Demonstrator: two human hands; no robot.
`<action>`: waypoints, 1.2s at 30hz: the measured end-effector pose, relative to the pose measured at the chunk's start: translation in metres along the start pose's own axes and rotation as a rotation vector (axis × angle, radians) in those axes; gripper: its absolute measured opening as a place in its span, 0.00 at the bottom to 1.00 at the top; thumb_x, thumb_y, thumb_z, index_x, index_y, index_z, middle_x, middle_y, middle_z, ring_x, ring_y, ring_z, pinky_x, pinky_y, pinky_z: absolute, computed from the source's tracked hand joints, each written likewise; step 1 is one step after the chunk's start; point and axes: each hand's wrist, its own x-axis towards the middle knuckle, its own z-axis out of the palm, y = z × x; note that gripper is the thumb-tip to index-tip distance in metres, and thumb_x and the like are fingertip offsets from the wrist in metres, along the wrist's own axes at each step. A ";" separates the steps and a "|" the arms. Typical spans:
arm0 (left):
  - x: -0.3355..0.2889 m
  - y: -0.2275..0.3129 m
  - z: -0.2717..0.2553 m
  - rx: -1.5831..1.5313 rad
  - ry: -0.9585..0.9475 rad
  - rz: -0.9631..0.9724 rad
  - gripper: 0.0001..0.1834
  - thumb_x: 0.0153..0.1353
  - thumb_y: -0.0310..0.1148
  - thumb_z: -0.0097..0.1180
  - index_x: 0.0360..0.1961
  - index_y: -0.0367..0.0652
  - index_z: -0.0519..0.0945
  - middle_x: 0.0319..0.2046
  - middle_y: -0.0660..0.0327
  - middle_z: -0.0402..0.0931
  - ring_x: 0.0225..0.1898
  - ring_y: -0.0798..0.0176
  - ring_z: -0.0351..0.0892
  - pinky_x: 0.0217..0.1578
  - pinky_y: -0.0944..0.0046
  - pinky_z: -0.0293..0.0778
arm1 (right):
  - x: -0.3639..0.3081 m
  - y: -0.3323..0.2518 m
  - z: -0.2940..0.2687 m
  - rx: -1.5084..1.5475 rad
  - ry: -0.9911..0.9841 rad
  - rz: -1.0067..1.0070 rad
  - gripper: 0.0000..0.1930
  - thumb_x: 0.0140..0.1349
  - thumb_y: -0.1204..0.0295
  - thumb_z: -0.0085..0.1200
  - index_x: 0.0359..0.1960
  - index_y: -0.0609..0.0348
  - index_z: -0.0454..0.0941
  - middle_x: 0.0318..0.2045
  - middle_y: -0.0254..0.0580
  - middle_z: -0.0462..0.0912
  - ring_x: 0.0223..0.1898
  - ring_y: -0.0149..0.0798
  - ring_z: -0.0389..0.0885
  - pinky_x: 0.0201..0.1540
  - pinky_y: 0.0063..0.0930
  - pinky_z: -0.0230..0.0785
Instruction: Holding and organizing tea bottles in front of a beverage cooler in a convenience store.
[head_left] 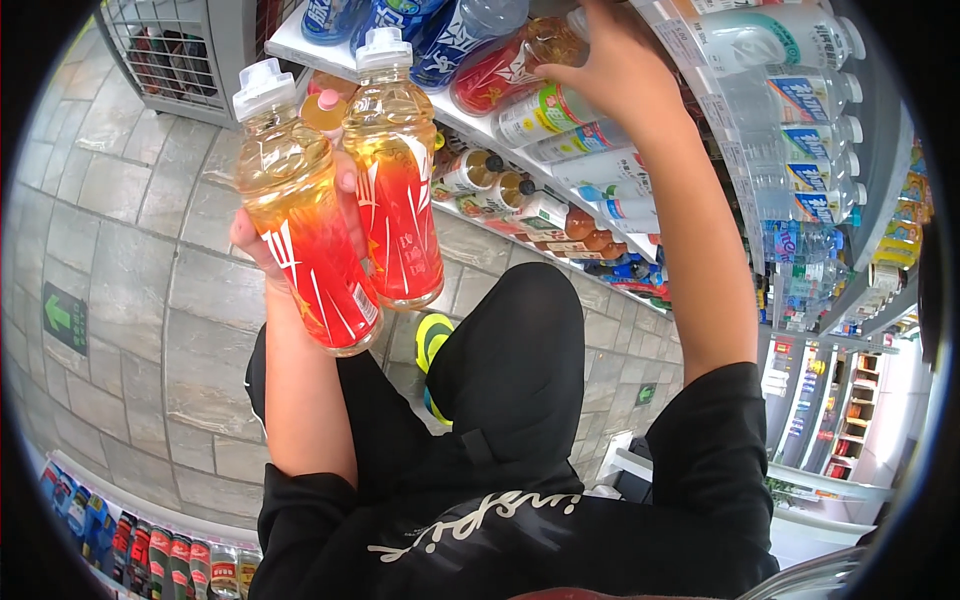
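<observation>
My left hand (262, 240) is wrapped round a plastic drink bottle (315, 260) with a red label, yellow liquid and a clear cap. A second, matching drink bottle (400, 210) stands beside it in the same grip, the two touching and tilted slightly. Over at the shelf, my right hand (625, 70) is at the neck end of another red-labelled bottle (505, 70) lying on its side. Its thumb is spread away from the fingers and rests by that bottle; the fingertips run out of the picture at the top.
Blue-labelled bottles (460, 40) lie left of the red one, green-labelled bottles (545, 115) right of it. Lower shelves hold more drinks (550, 215). Clear water bottles (810, 140) line the right side. A wire-sided grey unit (170, 55) stands at the far left on the tiled floor (210, 330).
</observation>
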 end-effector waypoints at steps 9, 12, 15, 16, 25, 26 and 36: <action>0.002 0.000 -0.001 -0.035 -0.016 0.012 0.49 0.54 0.70 0.61 0.66 0.47 0.63 0.46 0.57 0.73 0.52 0.53 0.76 0.58 0.45 0.75 | 0.025 0.040 0.036 -0.089 0.078 -0.279 0.51 0.50 0.50 0.73 0.70 0.69 0.61 0.70 0.68 0.62 0.72 0.63 0.59 0.73 0.46 0.55; 0.000 -0.001 0.000 -0.056 -0.083 0.004 0.40 0.56 0.71 0.58 0.60 0.55 0.70 0.47 0.58 0.68 0.52 0.50 0.73 0.56 0.41 0.73 | 0.029 0.040 0.039 -0.017 0.172 -0.243 0.52 0.50 0.49 0.73 0.69 0.68 0.60 0.71 0.67 0.60 0.72 0.63 0.59 0.74 0.48 0.53; -0.006 0.004 -0.006 0.091 0.101 0.065 0.56 0.52 0.71 0.61 0.70 0.40 0.63 0.43 0.55 0.75 0.47 0.58 0.79 0.53 0.51 0.79 | 0.029 0.007 0.004 -0.134 0.007 -0.144 0.53 0.49 0.48 0.74 0.69 0.68 0.60 0.70 0.66 0.61 0.72 0.63 0.60 0.74 0.49 0.54; -0.009 0.006 -0.010 0.062 0.076 0.051 0.54 0.52 0.72 0.60 0.69 0.40 0.64 0.43 0.55 0.75 0.47 0.57 0.79 0.52 0.52 0.79 | 0.031 0.000 -0.004 -0.179 -0.026 -0.101 0.53 0.47 0.48 0.74 0.69 0.67 0.61 0.70 0.66 0.62 0.72 0.63 0.60 0.73 0.49 0.54; -0.008 0.006 -0.007 0.070 -0.038 0.006 0.41 0.56 0.69 0.61 0.61 0.53 0.69 0.47 0.57 0.67 0.52 0.49 0.73 0.53 0.41 0.75 | 0.033 0.004 0.000 -0.270 0.149 -0.099 0.51 0.44 0.51 0.76 0.68 0.63 0.65 0.68 0.62 0.67 0.70 0.59 0.63 0.72 0.46 0.57; -0.008 0.005 -0.005 0.082 -0.017 0.006 0.42 0.55 0.69 0.61 0.61 0.52 0.69 0.47 0.56 0.67 0.52 0.49 0.73 0.53 0.41 0.75 | 0.033 -0.001 -0.007 -0.315 0.132 -0.067 0.51 0.44 0.50 0.76 0.68 0.62 0.66 0.67 0.61 0.67 0.70 0.59 0.64 0.72 0.46 0.58; -0.010 0.012 -0.017 -0.018 -0.151 -0.068 0.43 0.54 0.70 0.62 0.61 0.51 0.70 0.46 0.57 0.69 0.46 0.53 0.74 0.47 0.48 0.77 | 0.053 0.015 0.005 -0.398 0.126 -0.043 0.35 0.52 0.57 0.70 0.62 0.57 0.76 0.63 0.56 0.74 0.65 0.55 0.71 0.65 0.47 0.65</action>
